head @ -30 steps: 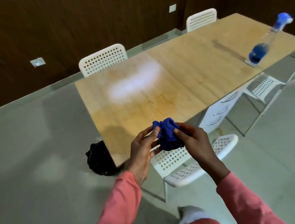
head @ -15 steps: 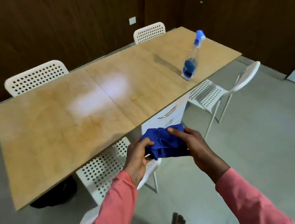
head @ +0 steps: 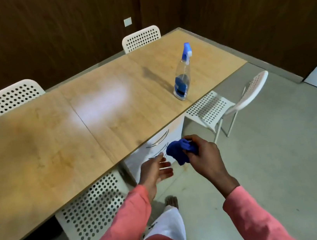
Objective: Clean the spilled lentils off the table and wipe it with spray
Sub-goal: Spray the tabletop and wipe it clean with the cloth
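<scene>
Since half a second ago your left hand [head: 156, 170] has let go of the blue cloth [head: 178, 151], which both hands held bunched between them; now only your right hand [head: 203, 156] grips it, and the view has swung so the spray bottle [head: 183, 75] sits closer to centre. The tabletop [head: 56, 150] stretches from lower left to upper right, and no lentils show on it, so the wiping stage looks to be the step in hand. The spray bottle stands upright near the tabletop's right-hand edge, ahead of your hands and slightly to the right, well apart from both, its long axis vertical with the trigger head on top. Your right hand is the nearer of the two, but it is busy with the cloth, so your free left hand would probably have to cross over for the bottle. That left hand hangs just off the tabletop's edge, palm up, fingers spread and relaxed, touching nothing. The cloth is balled up in your right fingers, off the tabletop.
</scene>
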